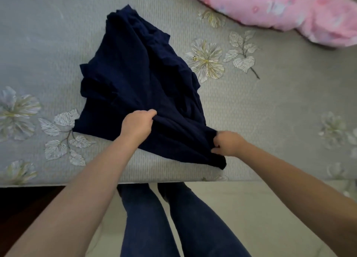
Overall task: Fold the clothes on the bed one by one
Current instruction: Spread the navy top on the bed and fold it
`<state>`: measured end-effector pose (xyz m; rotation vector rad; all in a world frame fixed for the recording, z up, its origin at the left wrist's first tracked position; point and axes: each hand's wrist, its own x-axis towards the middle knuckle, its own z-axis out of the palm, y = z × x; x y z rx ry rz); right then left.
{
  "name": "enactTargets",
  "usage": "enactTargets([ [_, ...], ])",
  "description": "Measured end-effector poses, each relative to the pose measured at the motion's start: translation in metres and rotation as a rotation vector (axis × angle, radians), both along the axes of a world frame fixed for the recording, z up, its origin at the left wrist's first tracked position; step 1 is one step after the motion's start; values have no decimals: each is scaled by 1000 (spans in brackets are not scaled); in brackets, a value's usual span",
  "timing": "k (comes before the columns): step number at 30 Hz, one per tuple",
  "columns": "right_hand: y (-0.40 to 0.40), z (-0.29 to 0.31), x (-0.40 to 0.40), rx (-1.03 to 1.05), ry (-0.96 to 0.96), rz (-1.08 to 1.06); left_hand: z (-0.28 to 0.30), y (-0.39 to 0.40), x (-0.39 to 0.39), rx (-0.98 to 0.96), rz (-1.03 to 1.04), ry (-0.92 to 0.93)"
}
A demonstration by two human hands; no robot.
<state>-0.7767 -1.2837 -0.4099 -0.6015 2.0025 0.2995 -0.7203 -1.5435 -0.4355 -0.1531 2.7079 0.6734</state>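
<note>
Head view shows a crumpled dark blue cloth garment (139, 86) lying near the front edge of the grey bed with flower prints (270, 106). Left hand (138, 124) and right hand (227, 143) both pinch its near edge. A pink flowered cloth (280, 11) lies at the far right corner.

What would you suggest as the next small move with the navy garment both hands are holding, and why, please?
Probably pull the two hands apart to draw the near edge taut. The left hand and right hand each grip the near edge of the navy garment, which lies bunched and creased on the bed, so it seems to need flattening before any fold.
</note>
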Motion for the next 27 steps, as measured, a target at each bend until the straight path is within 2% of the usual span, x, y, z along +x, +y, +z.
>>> enactTargets([
  [3, -46, -11, -5, -293, 115, -99, 14, -13, 42, 142, 98, 28],
  [5, -80, -19, 4, -369, 61, 9, 19, -21, 78, 169, 173, -28],
  [7, -105, -23, 19, -379, -22, 165, 17, -29, 119, 70, 159, -280],
  [9, -114, -22, 22, -397, -69, 232, 14, -36, 157, -35, 37, -554],
  [11, -115, -17, 13, -470, 40, 197, 15, -39, 179, 4, -61, -726],
  [12, -116, -16, 7, -544, 163, 150, 16, -41, 183, 19, -65, -742],
  [14, -120, -10, -14, -642, 446, -3, 14, -45, 173, -9, 25, -643],
  [16, -133, -12, -41, -569, 634, -175, 15, -47, 146, -39, 172, -468],
  [18, -148, -15, -68, -452, 611, -368, 20, -47, 111, -19, 263, -293],
  [21, -157, -18, -90, -491, 441, -606, 25, -42, 53, 16, 327, -72],
  [24, -130, -7, -82, -523, 419, -553, 25, -34, -2, 4, 378, 27],
  [27, -65, 5, -59, -349, 323, -492, 16, -23, -51, -44, 362, -29],
])
